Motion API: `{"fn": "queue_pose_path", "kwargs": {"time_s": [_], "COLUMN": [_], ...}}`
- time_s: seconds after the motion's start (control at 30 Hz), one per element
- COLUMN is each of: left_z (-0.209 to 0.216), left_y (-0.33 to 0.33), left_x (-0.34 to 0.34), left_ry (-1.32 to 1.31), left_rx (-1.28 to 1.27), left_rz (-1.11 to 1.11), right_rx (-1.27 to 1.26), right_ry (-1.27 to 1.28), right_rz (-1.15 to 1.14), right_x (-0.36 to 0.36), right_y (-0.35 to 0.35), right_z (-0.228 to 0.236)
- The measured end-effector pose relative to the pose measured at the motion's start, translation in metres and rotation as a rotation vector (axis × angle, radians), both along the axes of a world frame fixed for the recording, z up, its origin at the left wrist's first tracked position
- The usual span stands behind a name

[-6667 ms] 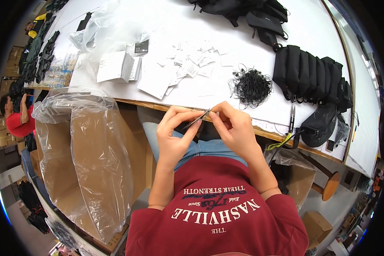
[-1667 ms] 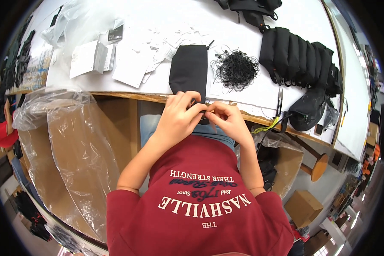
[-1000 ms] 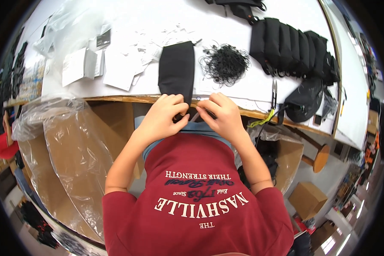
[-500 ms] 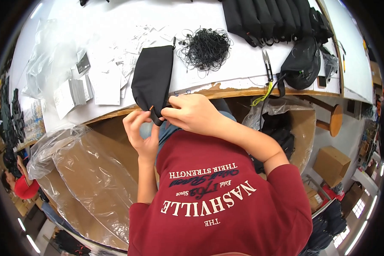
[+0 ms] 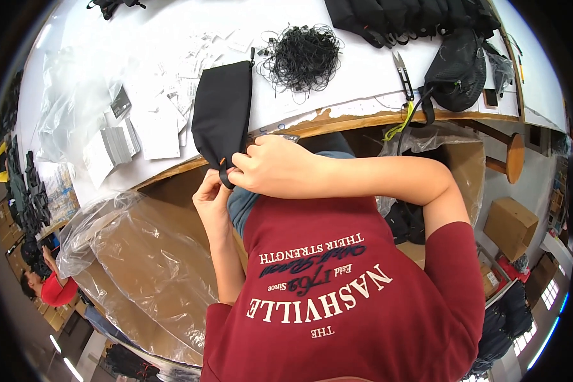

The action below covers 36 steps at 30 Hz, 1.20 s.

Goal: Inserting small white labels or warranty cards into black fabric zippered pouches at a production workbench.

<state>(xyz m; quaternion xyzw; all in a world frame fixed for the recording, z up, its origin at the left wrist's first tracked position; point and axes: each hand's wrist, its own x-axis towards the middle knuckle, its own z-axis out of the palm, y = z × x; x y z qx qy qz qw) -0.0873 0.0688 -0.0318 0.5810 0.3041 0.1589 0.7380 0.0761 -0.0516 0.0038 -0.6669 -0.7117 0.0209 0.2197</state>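
A black fabric zip pouch (image 5: 223, 108) lies over the table's near edge, its narrow end toward me. From that end a short black strap loop (image 5: 224, 176) hangs, with a small orange tab beside it. My left hand (image 5: 212, 193) is closed, pinching the loop from below. My right hand (image 5: 270, 167) is closed too, its fingertips pressed against the loop from the right. A small dark, flat piece shows behind my right knuckles; its kind is unclear. Whatever thin item may lie between my fingertips is hidden.
Left of the pouch are a stack of tags (image 5: 113, 148), loose white tags and clear plastic. Beyond it lies a tangle of black tag strings (image 5: 302, 58). Thread snips (image 5: 403, 75), a black mesh pouch (image 5: 459, 71) and more black pouches are at right. Plastic-lined boxes (image 5: 140, 254) stand below.
The pouch has shifted slightly toward the left. My right hand has moved left, closer to my left hand at the loop, and my left fingers have drawn together.
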Motion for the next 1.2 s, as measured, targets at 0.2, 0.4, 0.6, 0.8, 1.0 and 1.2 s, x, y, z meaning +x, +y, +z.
{"fn": "queue_pose_path", "kwargs": {"time_s": [0.2, 0.4, 0.6, 0.8, 1.0, 1.2], "left_z": [0.013, 0.007, 0.015, 0.053, 0.058, 0.056], "left_y": [-0.009, -0.008, -0.016, -0.023, -0.028, -0.032], "left_x": [0.007, 0.003, 0.005, 0.009, 0.001, 0.003], "left_ry": [0.052, -0.019, -0.107, -0.236, -0.166, -0.181], "left_rx": [-0.052, -0.287, -0.039, 0.131, 0.232, 0.255], "left_rz": [0.1, 0.145, 0.395, 0.267, 0.175, 0.219], "right_rx": [0.012, 0.121, 0.273, 0.338, 0.388, 0.419], "right_ry": [-0.049, 0.176, 0.538, 0.429, 0.764, 0.851], "right_rz": [-0.047, -0.13, -0.256, -0.074, -0.01, -0.026], "right_x": [-0.005, -0.003, -0.004, -0.008, -0.014, -0.018], "right_y": [0.001, -0.001, -0.006, -0.009, -0.009, -0.012], "right_z": [0.002, 0.003, 0.005, 0.018, 0.021, 0.019]}}
